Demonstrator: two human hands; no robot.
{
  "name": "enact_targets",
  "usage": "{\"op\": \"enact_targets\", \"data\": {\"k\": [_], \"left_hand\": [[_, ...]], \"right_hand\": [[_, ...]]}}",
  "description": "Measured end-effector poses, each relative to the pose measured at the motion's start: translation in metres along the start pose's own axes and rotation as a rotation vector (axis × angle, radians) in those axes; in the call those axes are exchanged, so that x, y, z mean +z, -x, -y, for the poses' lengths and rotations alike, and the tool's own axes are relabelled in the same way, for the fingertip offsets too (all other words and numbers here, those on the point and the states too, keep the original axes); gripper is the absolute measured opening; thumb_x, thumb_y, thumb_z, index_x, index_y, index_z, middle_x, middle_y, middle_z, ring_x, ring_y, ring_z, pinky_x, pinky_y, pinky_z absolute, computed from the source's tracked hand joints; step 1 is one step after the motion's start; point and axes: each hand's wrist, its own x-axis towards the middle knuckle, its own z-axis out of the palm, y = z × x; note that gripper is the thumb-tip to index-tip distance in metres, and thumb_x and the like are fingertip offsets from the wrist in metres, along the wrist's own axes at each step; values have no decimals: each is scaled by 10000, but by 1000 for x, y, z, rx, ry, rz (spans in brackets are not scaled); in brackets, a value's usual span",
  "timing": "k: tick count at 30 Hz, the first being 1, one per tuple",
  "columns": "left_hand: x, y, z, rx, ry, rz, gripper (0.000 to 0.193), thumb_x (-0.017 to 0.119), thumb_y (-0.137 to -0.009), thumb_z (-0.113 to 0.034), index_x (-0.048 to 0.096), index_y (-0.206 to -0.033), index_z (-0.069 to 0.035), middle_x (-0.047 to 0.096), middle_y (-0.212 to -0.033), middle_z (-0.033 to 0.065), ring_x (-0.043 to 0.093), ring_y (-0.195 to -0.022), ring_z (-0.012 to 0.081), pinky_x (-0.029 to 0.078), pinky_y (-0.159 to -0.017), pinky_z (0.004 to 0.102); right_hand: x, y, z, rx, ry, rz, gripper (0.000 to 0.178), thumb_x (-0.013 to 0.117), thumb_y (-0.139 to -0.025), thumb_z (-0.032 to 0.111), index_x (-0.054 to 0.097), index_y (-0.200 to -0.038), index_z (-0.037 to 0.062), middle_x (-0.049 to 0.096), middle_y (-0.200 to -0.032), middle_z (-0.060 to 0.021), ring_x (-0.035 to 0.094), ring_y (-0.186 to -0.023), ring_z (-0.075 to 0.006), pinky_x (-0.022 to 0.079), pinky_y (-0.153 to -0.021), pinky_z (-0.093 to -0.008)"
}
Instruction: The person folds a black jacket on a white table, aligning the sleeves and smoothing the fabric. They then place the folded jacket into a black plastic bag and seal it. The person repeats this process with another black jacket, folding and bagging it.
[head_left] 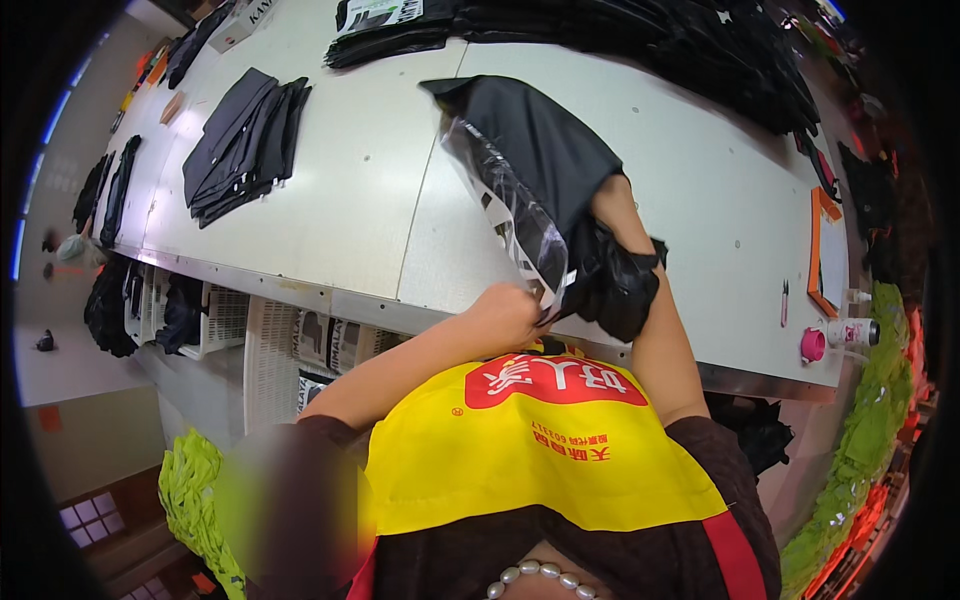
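White-beaded necklace (530,567) nearest, the black cloth garment (545,140) over the pale smooth table (375,195) should handle light and limp, its clear plastic bag (545,240) slippery: grip its lower end, as the left hand (508,312) does; the right hand's (613,202) grip is hidden.

Across the middle, a broad pale table (340,200), with a thin dark seam (420,220) between panels and a metal edge (330,300) along the near side. Below, at near left, white slatted crates (268,350). At far left, blue-white strips (62,108) of light, and glare (155,205) on the table's left end. Beyond, a grey surface (60,330), unclear whether wall or floor. At near left, a paned window (95,515) amid dark brown.
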Motion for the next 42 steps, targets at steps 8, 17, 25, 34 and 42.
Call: {"op": "enact_targets", "data": {"k": [8,17,25,34,42], "left_hand": [[78,-61,60,-407,956,-194,197,544,-847,-227,618,-865,-45,651,-746,91,625,-679,215,479,-641,359],[87,-56,89,119,450,-400,562,611,-831,-126,388,-1347,-104,339,-1407,117,295,-1307,302,232,-1086,384],[55,-46,100,-432,681,8,582,608,-808,-278,413,-1326,-102,456,-1323,157,395,-1247,287,314,-1031,349],[55,-33,94,-415,540,-178,245,517,-824,-224,606,-685,-43,621,-681,166,608,-627,318,470,-622,406],[72,-20,95,-493,821,-131,280,412,-877,-207,612,-813,-22,625,-657,122,619,-583,251,490,-630,347]], "right_hand": [[-19,-17,51,205,411,254,623,496,-809,501,616,-944,-96,586,-1016,-298,560,-967,-430,444,-835,-402],[-29,85,56,-517,850,389,955,761,-635,345,254,-1403,90,348,-1371,-229,400,-1214,-379,304,-947,-521],[36,59,53,-499,946,321,1031,802,-544,166,243,-1410,118,367,-1344,-201,474,-1096,-363,385,-835,-446],[52,38,54,-498,835,206,884,687,-599,69,312,-1391,185,464,-1229,-103,535,-871,-293,420,-767,-417],[71,53,43,-577,968,221,796,624,-684,82,298,-1402,189,454,-1232,-124,537,-864,-290,415,-753,-426]]}}
